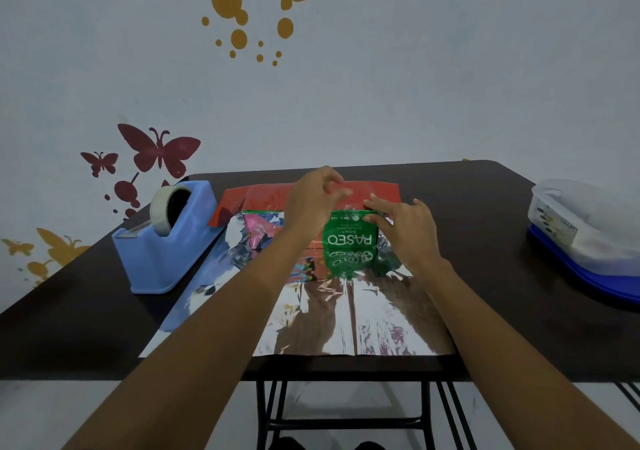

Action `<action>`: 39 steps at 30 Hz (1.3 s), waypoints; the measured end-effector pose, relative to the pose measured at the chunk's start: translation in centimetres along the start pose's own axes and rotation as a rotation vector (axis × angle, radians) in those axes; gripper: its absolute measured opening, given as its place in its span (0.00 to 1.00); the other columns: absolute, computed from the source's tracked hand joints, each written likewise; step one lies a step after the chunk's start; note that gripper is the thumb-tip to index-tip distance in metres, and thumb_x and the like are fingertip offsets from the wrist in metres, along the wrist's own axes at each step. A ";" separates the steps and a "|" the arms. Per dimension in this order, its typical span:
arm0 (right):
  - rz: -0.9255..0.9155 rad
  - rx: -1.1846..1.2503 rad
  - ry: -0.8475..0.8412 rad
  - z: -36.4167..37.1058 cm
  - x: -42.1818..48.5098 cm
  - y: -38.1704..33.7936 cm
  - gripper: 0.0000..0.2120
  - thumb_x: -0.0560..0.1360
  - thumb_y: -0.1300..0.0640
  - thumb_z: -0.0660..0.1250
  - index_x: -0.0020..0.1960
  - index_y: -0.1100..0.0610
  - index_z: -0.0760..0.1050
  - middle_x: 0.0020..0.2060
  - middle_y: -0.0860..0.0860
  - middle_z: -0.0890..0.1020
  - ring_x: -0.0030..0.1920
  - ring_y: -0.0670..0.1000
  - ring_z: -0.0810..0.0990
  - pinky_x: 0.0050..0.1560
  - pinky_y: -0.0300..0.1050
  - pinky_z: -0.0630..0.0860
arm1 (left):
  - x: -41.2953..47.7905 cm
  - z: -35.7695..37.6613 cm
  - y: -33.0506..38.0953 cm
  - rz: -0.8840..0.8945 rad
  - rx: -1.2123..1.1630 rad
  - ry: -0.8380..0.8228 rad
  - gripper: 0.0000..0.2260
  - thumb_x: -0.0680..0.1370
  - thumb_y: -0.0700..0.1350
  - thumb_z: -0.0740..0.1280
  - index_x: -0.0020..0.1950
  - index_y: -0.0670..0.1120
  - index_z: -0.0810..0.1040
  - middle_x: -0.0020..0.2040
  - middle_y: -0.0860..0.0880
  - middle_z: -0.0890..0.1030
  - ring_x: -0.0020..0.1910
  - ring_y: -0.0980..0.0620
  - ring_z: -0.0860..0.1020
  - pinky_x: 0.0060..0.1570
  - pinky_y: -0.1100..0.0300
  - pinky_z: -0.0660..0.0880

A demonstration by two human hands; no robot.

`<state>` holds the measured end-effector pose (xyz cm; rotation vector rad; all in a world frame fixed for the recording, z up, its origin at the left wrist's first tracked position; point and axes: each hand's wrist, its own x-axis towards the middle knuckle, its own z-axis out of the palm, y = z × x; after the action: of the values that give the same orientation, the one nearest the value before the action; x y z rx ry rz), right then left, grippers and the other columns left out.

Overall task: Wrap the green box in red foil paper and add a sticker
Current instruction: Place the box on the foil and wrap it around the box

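Your forearms (pixel 194 363) crossed the foil (pixel 311 314), left hand (pixel 317 201) pinching its red far flap, right hand (pixel 405 224) straight-fingered on the box (pixel 349 236); next, likely, folding over and taping.

Left hand (pixel 313 203) curled, right hand (pixel 405 227) flat

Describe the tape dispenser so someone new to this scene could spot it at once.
Start at the dark table against the butterfly-decorated wall. On its left side, just beside the silvery foil paper, stands the tape dispenser. It is the only light blue block there, with a pale tape roll set in its top.
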<state>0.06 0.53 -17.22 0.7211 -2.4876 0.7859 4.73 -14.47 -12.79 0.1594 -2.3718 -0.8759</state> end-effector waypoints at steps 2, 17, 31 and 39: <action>-0.007 -0.005 0.004 0.0 0.1 0.1 0.17 0.76 0.46 0.63 0.63 0.48 0.76 0.61 0.47 0.78 0.51 0.53 0.82 0.71 0.49 0.56 | -0.4 -0.3 0.0 0.150 0.110 -0.100 0.11 0.71 0.51 0.72 0.52 0.51 0.82 0.44 0.57 0.77 0.39 0.63 0.69 0.40 0.65 0.64; -0.037 -0.023 0.028 0.2 0.0 0.4 0.17 0.76 0.47 0.63 0.63 0.47 0.75 0.61 0.46 0.78 0.53 0.52 0.81 0.71 0.49 0.56 | -0.5 -0.4 -1.6 0.306 0.258 -0.120 0.12 0.72 0.54 0.71 0.53 0.52 0.83 0.43 0.58 0.77 0.46 0.57 0.72 0.61 0.55 0.57; 0.052 0.703 -0.015 -0.1 -0.1 0.3 0.31 0.73 0.50 0.69 0.72 0.41 0.60 0.65 0.44 0.72 0.66 0.45 0.71 0.70 0.64 0.59 | -2.7 -9.7 -1.5 0.097 -0.018 0.189 0.16 0.75 0.50 0.70 0.63 0.54 0.76 0.47 0.55 0.80 0.43 0.56 0.78 0.50 0.59 0.75; -0.133 0.868 -0.217 0.6 -0.7 -15.4 0.18 0.75 0.55 0.68 0.63 0.57 0.75 0.60 0.51 0.79 0.59 0.47 0.76 0.62 0.47 0.71 | -5.2 -24.2 -10.5 -0.789 0.420 -0.128 0.22 0.75 0.54 0.69 0.47 0.32 0.79 0.43 0.35 0.80 0.38 0.43 0.75 0.38 0.57 0.72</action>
<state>9.52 -10.45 -11.97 1.2863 -2.1677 1.8441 21.94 -34.38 -7.37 1.3035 -2.5970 -0.6996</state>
